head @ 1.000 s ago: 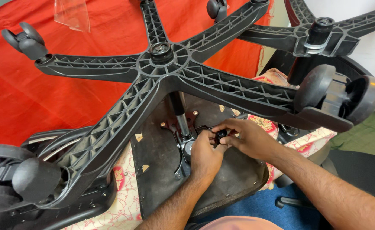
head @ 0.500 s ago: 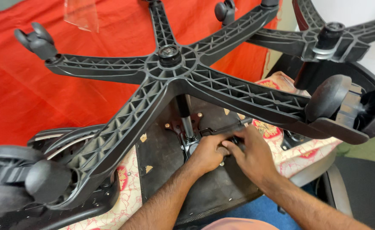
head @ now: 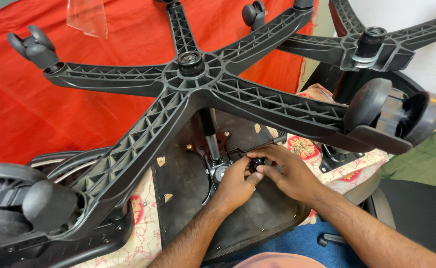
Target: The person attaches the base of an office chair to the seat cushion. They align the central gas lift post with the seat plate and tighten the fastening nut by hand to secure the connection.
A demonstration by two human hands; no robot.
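Note:
An office chair lies upside down, its black five-armed star base [head: 193, 79] raised toward me on a metal gas column [head: 209, 131]. Under the base, the black seat underside [head: 188, 183] carries a metal tilt mechanism [head: 217, 168] with a thin black lever [head: 262, 145]. My left hand [head: 233, 183] and my right hand [head: 287, 171] meet at a small black knob [head: 255, 163] beside the mechanism. Fingers of both hands pinch around the knob.
Black caster wheels sit at the arm ends: one [head: 34, 47] at far left, one [head: 396, 116] at right, one [head: 27, 208] near left. A second star base [head: 371, 42] lies at top right. A red cloth [head: 39, 114] hangs behind; a patterned cloth [head: 143, 233] lies beneath.
My hands shifted slightly right along the mechanism and closed together on the knob. The view drifted so the base appears lower and further right.

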